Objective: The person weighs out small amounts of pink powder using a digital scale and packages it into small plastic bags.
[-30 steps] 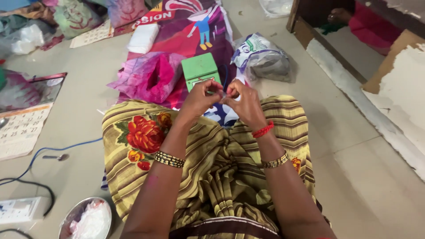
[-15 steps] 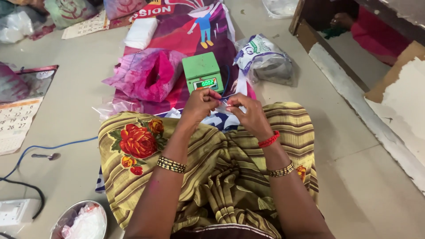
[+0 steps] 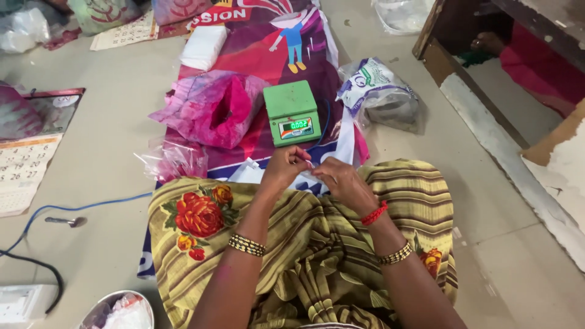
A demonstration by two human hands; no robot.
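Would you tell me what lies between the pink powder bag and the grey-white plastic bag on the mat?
In the head view, the small green weighing scale sits between the pink powder bag and the grey-white plastic bag.

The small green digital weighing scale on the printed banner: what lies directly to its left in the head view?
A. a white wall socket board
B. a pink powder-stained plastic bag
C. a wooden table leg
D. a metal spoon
B. The pink powder-stained plastic bag lies beside the small green digital weighing scale on the printed banner; the spoon lies far off on the floor.
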